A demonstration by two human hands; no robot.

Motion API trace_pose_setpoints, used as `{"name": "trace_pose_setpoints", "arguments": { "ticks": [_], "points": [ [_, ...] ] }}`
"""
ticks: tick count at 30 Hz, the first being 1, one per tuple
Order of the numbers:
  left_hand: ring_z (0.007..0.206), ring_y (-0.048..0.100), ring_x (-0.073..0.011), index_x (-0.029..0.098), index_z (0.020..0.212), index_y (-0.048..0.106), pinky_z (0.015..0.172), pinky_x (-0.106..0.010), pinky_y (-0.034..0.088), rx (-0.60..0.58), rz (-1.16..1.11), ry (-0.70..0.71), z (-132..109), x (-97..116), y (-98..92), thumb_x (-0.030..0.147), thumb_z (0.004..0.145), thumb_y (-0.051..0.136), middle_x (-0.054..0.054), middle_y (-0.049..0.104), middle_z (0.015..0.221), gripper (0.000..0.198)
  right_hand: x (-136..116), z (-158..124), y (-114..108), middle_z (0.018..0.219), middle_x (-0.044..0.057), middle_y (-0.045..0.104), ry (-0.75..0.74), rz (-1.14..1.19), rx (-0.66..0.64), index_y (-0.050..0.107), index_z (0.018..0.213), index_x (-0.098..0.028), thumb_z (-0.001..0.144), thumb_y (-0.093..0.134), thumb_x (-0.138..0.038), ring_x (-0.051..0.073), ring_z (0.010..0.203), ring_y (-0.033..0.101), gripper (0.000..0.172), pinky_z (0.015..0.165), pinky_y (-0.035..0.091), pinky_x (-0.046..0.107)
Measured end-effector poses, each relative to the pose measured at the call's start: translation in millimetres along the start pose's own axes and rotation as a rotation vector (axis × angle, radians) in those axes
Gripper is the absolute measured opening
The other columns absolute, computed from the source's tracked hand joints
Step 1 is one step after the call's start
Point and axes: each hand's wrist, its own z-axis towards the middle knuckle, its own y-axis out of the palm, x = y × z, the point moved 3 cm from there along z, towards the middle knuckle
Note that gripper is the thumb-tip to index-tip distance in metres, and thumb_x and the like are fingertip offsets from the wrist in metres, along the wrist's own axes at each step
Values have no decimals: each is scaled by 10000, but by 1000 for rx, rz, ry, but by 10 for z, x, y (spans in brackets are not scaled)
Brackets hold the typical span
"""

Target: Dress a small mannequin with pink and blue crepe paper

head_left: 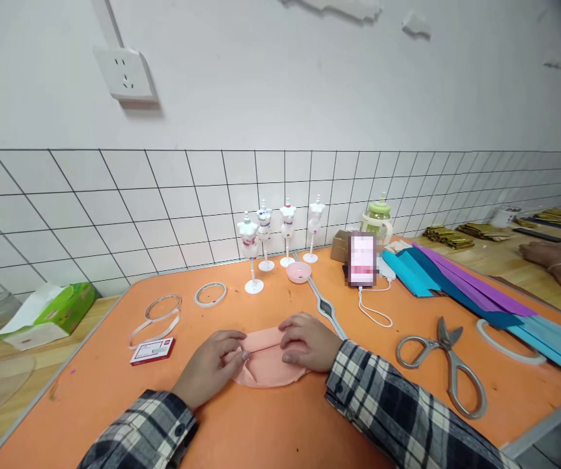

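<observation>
Nearby, folded pink cloth (276, 370) lies on the orange table (241, 430), under bent fingers of left hand (212, 366) and right hand (312, 342); whether either pinches, cannot tell. Open scissors (447, 345) lie right, well apart; farther, pink dish (299, 273), then four small mannequins (249, 236) before tiled wall (202, 202).

At the front of the table (270, 433), the cloth (275, 370) lies under left hand (212, 366) and right hand (309, 342). Behind it come a dish (300, 273) and four dress forms (248, 236). Over left, two rings (210, 304) lie behind a box (153, 351); over right, scissors (443, 343) lie before the sheets (478, 286), the phone (362, 260) before a bottle (380, 223).
</observation>
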Motion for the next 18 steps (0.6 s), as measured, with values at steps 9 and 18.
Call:
{"name": "trace_pose_setpoints", "arguments": {
  "ticks": [9, 18],
  "points": [
    [916, 665, -223, 213, 666, 593, 811, -330, 524, 164, -104, -131, 24, -83, -43, 481, 926, 449, -58, 744, 981, 400, 118, -5, 33, 1279, 128, 588, 414, -239, 51, 481, 1407, -192, 828, 655, -329, 286, 1186, 515, 620, 984, 372, 424],
    [1338, 431, -349, 279, 1320, 545, 1123, -638, 220, 237, 176, -10, 4, -71, -71, 505, 863, 588, -118, 516, 1447, 512, -44, 15, -58, 1054, 59, 658, 211, -333, 31, 667, 1009, -231, 811, 650, -211, 227, 1048, 566, 200, 961, 327, 419]
  ]
}}
